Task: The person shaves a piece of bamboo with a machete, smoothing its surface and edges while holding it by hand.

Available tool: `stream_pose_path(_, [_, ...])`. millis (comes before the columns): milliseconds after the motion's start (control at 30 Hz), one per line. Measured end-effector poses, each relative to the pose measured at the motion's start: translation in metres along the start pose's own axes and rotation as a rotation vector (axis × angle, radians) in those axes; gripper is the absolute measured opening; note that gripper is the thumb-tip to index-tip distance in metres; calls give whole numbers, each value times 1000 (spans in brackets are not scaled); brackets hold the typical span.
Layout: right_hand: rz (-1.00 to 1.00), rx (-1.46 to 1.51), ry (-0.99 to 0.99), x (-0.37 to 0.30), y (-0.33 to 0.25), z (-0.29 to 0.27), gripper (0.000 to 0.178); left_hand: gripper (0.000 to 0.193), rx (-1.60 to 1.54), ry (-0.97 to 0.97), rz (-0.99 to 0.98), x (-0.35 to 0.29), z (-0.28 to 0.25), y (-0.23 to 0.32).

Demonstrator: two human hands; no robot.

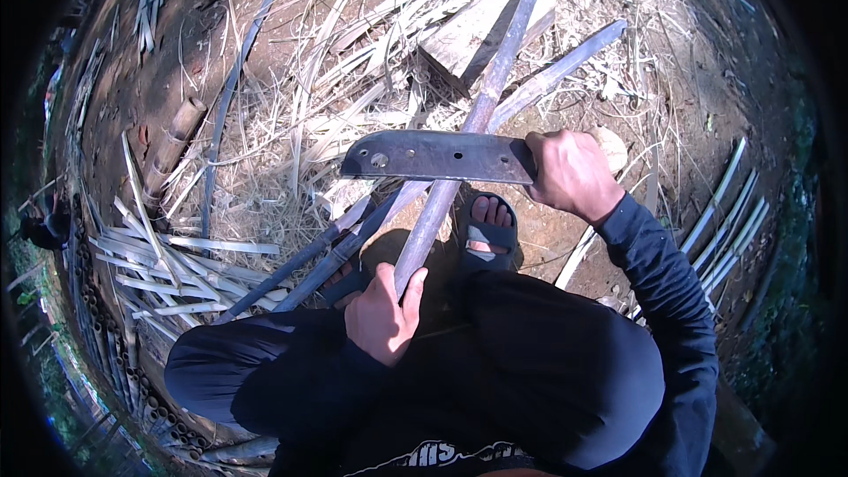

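My left hand (pixel 386 311) is closed round the near end of a long bamboo strip (pixel 508 53), which slants up and away to the right. In my right hand (pixel 574 172) is the handle of a broad cleaver-like knife (pixel 433 156) with several holes in its dark blade. The blade lies crosswise over the middle of the strip; whether it touches or hovers just above, I cannot tell. Under the strip's far part sits a pale wooden block (pixel 473 26). A second bamboo strip (pixel 565 71) crosses beneath the first one.
Pale split strips (pixel 168 274) are heaped at the left, near a short bamboo pole (pixel 174 146). Thin shavings (pixel 344 62) cover the ground ahead. More split strips (pixel 729 230) lie at the right. My sandalled foot (pixel 488 228) is just below the blade.
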State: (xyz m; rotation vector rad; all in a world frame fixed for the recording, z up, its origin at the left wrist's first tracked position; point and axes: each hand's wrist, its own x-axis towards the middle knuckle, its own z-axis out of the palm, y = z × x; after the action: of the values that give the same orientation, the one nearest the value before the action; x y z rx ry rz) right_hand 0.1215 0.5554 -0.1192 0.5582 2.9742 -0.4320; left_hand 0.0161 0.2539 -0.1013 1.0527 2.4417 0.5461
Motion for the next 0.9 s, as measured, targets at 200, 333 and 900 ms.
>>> stream_pose_path(200, [294, 125, 72, 10, 27, 5, 25, 36, 37, -4, -2, 5, -3, 10])
stream_pose_path(333, [124, 40, 46, 6, 8, 4, 21, 35, 25, -6, -33, 3, -6, 3])
stream_pose_path(900, [266, 10, -27, -13, -2, 13, 25, 35, -121, -33, -136, 4, -9, -8])
